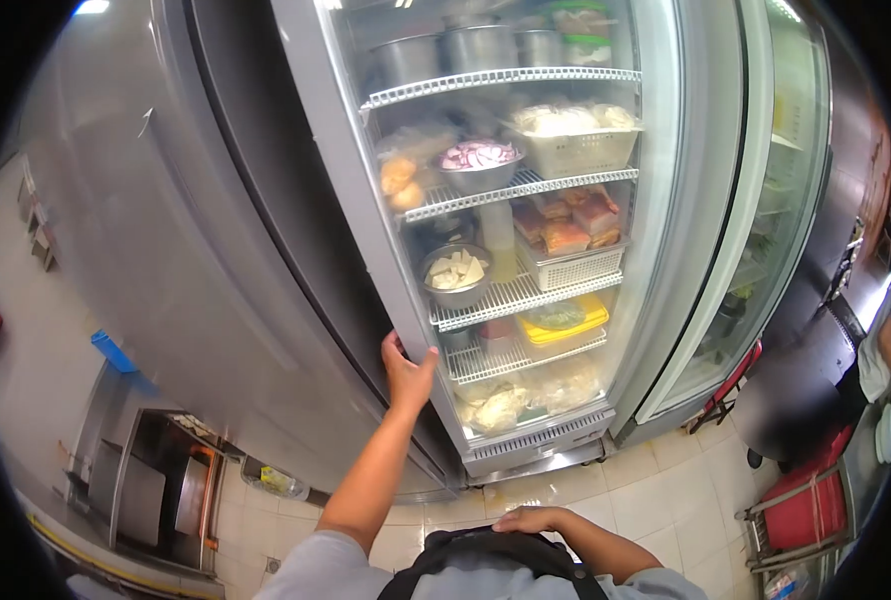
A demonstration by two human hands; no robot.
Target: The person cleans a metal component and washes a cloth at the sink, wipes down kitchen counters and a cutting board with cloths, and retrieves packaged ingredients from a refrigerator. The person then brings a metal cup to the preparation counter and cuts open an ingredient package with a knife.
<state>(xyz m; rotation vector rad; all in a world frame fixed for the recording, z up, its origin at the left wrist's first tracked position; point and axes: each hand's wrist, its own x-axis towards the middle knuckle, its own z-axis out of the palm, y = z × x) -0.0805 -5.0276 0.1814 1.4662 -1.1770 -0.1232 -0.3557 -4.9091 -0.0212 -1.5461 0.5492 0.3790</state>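
A tall glass-door refrigerator (366, 200) stands in front of me, its door closed or nearly so. My left hand (409, 378) grips the left edge of the door frame, fingers curled around the side and thumb on the front. Held low against my body, my right hand (528, 519) lies over a black strap or apron (486, 545), fingers resting on it. Behind the glass are a bowl of sliced red onion (479, 154), a bowl of white pieces (456, 270), a basket of packed meat (571, 225) and a yellow-lidded container (566, 318).
Metal pots (481, 48) fill the top shelf. A large steel cabinet (166, 200) is close on the left, and a second glass-door fridge (766, 220) on the right. A red chair (806, 505) and a person (876, 370) are at far right, above the tiled floor (656, 500).
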